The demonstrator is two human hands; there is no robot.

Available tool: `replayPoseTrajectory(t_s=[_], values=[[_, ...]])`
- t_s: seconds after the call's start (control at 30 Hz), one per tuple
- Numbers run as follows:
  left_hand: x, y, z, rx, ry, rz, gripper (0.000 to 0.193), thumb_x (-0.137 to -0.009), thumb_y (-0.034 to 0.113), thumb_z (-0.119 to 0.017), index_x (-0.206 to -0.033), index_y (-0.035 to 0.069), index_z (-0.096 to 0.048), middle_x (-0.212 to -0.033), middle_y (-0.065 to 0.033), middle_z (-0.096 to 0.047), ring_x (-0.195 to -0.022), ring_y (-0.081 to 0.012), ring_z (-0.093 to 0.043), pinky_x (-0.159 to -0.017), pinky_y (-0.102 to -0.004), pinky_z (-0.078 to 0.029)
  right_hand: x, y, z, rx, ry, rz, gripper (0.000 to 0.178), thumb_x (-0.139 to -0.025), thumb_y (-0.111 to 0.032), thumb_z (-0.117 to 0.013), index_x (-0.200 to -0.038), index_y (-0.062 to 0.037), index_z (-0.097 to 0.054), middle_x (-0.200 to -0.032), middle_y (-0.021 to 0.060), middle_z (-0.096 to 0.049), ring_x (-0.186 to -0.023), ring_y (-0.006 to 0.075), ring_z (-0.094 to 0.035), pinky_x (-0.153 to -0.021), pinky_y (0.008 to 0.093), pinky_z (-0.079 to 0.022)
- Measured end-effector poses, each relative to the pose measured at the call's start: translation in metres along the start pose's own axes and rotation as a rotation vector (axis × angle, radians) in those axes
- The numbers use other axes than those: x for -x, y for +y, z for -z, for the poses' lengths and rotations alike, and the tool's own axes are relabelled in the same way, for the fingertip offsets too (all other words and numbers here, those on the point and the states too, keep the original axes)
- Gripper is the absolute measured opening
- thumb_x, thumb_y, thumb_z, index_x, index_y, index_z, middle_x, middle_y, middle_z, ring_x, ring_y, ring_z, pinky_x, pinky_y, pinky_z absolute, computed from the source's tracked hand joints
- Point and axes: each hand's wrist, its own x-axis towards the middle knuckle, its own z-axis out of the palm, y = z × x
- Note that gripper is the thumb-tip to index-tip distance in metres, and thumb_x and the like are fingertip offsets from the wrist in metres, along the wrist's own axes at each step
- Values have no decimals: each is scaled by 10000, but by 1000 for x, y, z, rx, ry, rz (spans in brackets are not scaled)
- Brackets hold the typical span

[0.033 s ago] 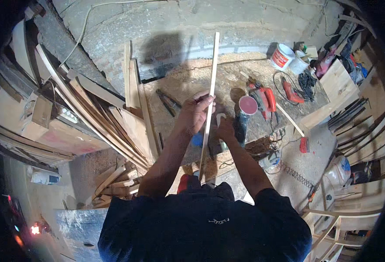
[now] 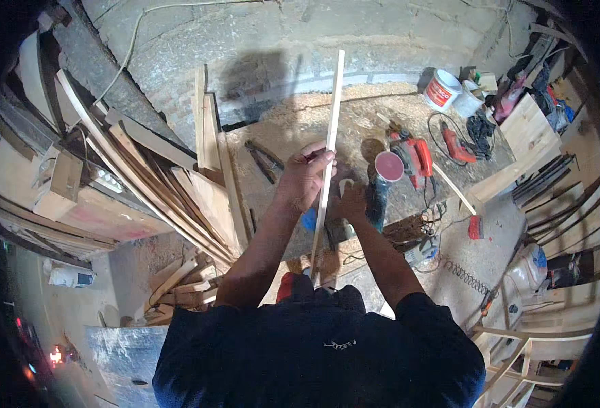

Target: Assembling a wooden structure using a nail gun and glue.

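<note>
- Left hand [image 2: 306, 175] pinches a wooden strip [image 2: 334, 112] above the bench [image 2: 361, 112], crossing its near edge.
- Right hand [image 2: 353, 198], apart from the left, beside the strip; grip unclear.
- Pliers [image 2: 260, 160] near the bench's left edge.

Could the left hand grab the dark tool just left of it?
Probably not without letting go: the left hand has its grip on the pale wooden strip. Otherwise the dark tool lies close by, with nothing visibly between.
</note>
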Motion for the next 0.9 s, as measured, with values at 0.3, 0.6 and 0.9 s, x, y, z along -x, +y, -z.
replayPoseTrajectory(t_s=[0.3, 0.6, 0.9], values=[[-32, 19, 5, -252, 186, -170, 247, -872, -1, -725, -1103, 24, -639, -901, -43, -656, -785, -127, -639, -658, -253, -528, -17, 26, 4, -269, -197, -370, 845, -756, -400, -794, -1384, 17, -413, -1304, 255, -567, -1165, 362, -605, -962, 491, -490], [-74, -3, -10, 55, 196, -122, 262, -903, 97, -733, -1129, 8, -635, -929, -91, -698, -704, -120, -603, -583, -251, -510, 42, 49, 128, -1762, 105, -562, 425, -877, -288, -751, -1205, -67, -594, -1021, 68, -669, -932, 221, -668, -819, 414, -549], [-66, -22, -46, 74, 322, 4, 238, -943, 227, -699, -1113, 60, -674, -826, -33, -610, -668, -164, -550, -588, -326, -501, 96, 37, 224, -2126, 470, -438, 557, -884, -367, -639, -1335, -74, -491, -1190, 112, -610, -1132, 313, -578, -1031, 507, -430]])
